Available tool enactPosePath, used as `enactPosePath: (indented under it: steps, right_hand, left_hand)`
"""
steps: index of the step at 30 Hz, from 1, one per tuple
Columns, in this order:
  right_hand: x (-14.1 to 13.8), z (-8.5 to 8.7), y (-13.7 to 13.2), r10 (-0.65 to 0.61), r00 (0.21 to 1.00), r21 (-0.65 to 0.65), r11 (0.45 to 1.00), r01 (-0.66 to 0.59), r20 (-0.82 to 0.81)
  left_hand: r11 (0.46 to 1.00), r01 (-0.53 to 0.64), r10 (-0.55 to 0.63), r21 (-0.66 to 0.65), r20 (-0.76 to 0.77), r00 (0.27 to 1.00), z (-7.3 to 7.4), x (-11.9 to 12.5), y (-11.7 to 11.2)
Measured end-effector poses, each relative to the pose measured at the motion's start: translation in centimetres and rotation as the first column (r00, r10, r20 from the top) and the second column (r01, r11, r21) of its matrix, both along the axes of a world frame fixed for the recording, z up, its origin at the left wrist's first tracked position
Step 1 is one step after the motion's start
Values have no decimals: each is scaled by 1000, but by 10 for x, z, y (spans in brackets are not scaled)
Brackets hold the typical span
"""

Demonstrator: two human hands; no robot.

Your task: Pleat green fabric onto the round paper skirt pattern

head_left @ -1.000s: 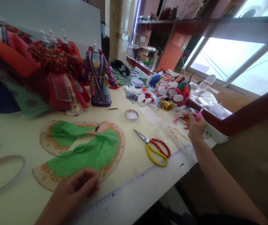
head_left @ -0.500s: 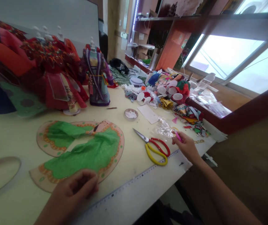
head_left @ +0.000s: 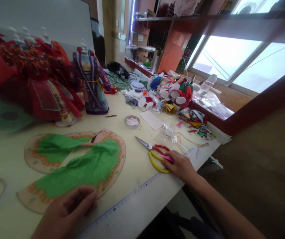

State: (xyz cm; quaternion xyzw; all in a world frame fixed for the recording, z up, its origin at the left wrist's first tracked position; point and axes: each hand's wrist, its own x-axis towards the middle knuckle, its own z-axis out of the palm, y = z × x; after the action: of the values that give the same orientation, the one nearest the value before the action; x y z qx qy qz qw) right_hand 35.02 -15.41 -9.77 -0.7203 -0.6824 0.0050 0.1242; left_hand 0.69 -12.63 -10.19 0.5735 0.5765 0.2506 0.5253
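Observation:
My left hand (head_left: 69, 212) rests at the near edge of a green fabric piece with an orange patterned border (head_left: 82, 166); its fingers are curled against that edge. My right hand (head_left: 181, 166) is closed on a thin pink tool (head_left: 167, 158) and lies over the handles of the red and yellow scissors (head_left: 156, 154). A long metal ruler (head_left: 130, 209) runs along the table's front edge between my hands.
Dressed doll mannequins in red (head_left: 33, 73) and purple (head_left: 91, 83) stand at the back left. A small round dish (head_left: 132, 121), a white card (head_left: 152, 119), clear plastic bags (head_left: 168, 134) and a heap of craft scraps (head_left: 174, 96) fill the right side. The table edge drops off at right.
My right hand has come back from the scrap pile at the right, carrying the pink tool, and now lies on the scissors' handles. My left hand has stayed on the fabric edge.

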Motion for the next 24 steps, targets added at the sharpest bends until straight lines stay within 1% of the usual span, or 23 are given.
enactPosePath:
  steps: [4, 11, 17, 21, 24]
  right_hand:
    - [2, 0, 3, -17, 1000, -25, 1000, 17, -8]
    - [-2, -6, -3, -48, 999, 12, 999, 49, -18]
    - [-9, -10, -8, -48, 999, 40, 998, 49, -17]
    - [-10, -8, -10, -32, 999, 37, 999, 33, -8]
    - [-8, -4, -8, 0, 999, 42, 999, 2, -45]
  left_hand:
    - [1000, -11, 11, -15, -8, 1000, 2, 1, 0]
    - [999, -27, 27, -35, -10, 1000, 7, 3, -1]
    - [999, -20, 19, -34, -17, 1000, 9, 4, 0]
    - [999, -21, 21, -32, -7, 1000, 8, 3, 0]
    - [1000, -9, 9, -25, 3, 1000, 8, 3, 0]
